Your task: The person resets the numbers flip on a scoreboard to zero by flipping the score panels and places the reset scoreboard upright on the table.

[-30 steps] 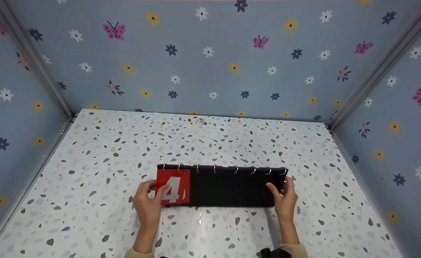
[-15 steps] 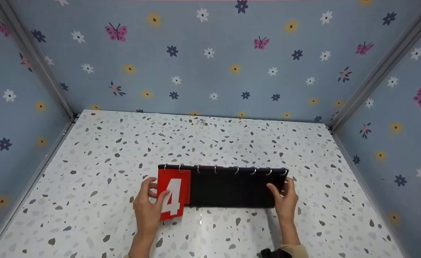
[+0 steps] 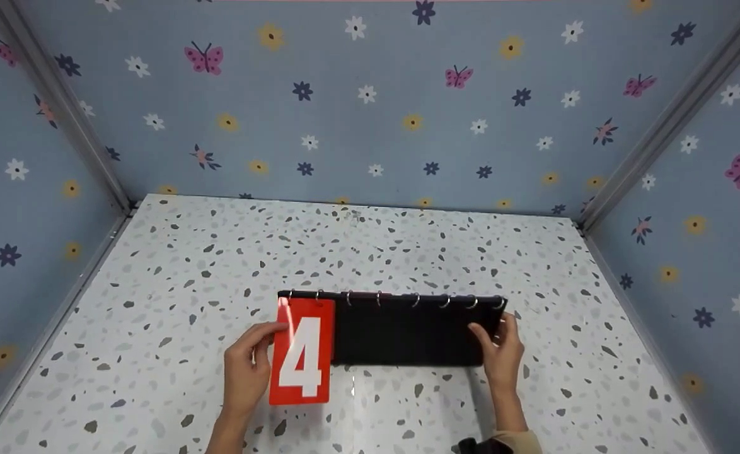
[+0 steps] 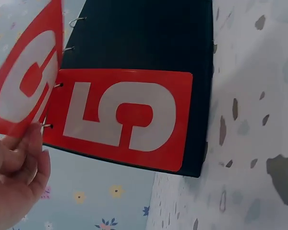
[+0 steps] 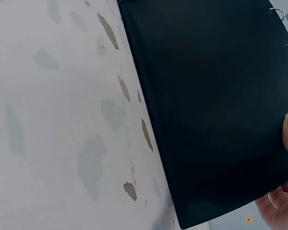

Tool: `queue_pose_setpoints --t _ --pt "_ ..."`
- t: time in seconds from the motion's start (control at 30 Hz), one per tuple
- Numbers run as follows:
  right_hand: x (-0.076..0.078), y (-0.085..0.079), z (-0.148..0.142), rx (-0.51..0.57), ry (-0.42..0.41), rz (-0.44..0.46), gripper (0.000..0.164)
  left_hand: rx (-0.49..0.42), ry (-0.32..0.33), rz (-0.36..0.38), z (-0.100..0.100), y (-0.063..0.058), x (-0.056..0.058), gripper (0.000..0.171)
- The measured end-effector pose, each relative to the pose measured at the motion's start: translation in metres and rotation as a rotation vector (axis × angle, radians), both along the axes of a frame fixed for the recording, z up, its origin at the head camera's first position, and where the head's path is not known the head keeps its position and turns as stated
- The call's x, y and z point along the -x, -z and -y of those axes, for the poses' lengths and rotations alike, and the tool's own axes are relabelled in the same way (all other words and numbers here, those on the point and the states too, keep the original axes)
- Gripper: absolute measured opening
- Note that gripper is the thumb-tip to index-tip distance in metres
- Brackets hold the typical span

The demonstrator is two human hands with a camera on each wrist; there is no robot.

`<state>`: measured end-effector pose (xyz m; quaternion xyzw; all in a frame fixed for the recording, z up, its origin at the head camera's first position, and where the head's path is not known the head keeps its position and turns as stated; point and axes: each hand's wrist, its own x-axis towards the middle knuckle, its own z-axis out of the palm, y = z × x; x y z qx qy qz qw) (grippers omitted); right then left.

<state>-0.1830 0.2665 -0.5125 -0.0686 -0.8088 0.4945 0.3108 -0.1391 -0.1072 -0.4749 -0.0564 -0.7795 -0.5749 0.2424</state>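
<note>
A black flip scoreboard stands on the table, silver rings along its top edge. My left hand pinches the left edge of a red card bearing a white 4, swung out from the board on its rings. In the left wrist view, the left fingers hold the lifted card, whose underside shows part of a rounded white digit. Beneath it, another red card with a white 5 lies against the board. My right hand grips the board's right end, thumb on the front and fingers behind.
A white table with grey speckles spreads around the board. Blue walls patterned with flowers and butterflies enclose the back and both sides. A black strap is at the right sleeve.
The card with the 4 has swung up and outward from the board. My left thumb has slid off its face to the left edge as the hand shifted left. The right hand stays put.
</note>
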Motion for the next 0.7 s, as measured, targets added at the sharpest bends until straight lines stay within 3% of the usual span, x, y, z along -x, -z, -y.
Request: queue_pose_setpoints --t 0.1,0.23,0.43,0.53,0.7 --pt "-0.001 0.0 -0.001 -0.002 0.004 0.001 0.039 -0.018 0.019 -0.028 0.001 -0.003 -0.001 0.032" --pt "-0.002 -0.003 0.001 -0.006 -0.002 0.007 0.039 -0.029 0.01 -0.088 -0.001 -0.019 -0.006 0.027" --pt "-0.011 -0.024 0.012 -0.011 -0.021 -0.007 0.036 -0.022 -0.026 -0.12 -0.004 -0.04 -0.009 0.019" --pt "-0.013 -0.029 0.015 -0.027 -0.026 -0.019 0.035 -0.016 -0.018 -0.161 -0.001 -0.04 -0.002 0.02" --pt "-0.006 -0.011 0.006 -0.024 -0.017 -0.013 0.037 0.023 -0.029 -0.205 0.006 -0.03 0.017 0.024"
